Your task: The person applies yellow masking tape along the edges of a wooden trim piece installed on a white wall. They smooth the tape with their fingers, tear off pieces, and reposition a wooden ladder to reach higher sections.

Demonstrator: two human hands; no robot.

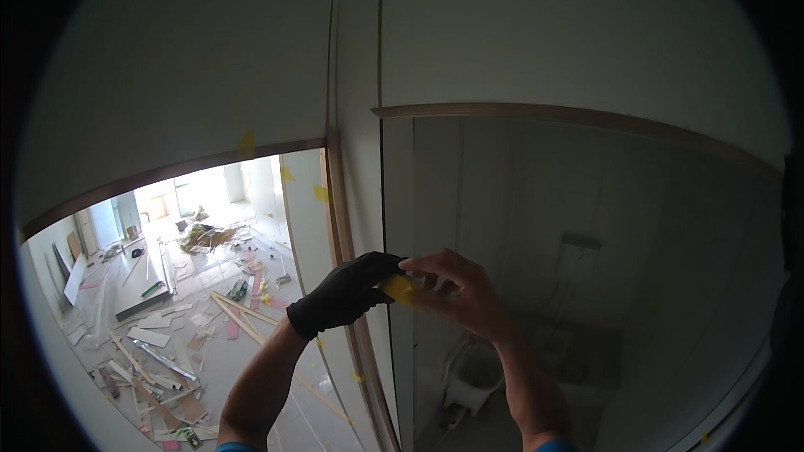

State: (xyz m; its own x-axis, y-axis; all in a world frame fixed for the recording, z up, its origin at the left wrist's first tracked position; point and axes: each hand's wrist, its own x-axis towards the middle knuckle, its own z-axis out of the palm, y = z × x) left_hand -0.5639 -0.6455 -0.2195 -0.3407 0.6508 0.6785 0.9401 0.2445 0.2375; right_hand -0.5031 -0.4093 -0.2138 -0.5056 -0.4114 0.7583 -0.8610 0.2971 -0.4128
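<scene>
My left hand [345, 292], in a black glove, is raised before the doorway wall with its fingers closed around yellow tape [398, 289]. Whether the tape is a whole roll is hard to tell, because it is small and blurred. My bare right hand [455, 292] meets it from the other side, fingers bent, fingertips close to the glove and the tape; the blur hides whether they grip it. Behind both hands runs a narrow white wall strip [361, 201], between brown door trim [337, 201] on the left and a grey door frame [403, 326] on the right.
Yellow tape pieces [246, 144] stick to the trim of the left opening. Through it, wood strips [242, 317], offcuts and debris cover a tiled floor [301, 370]. To the right lies a dim bathroom with a toilet [474, 376], under a brown head trim [534, 111].
</scene>
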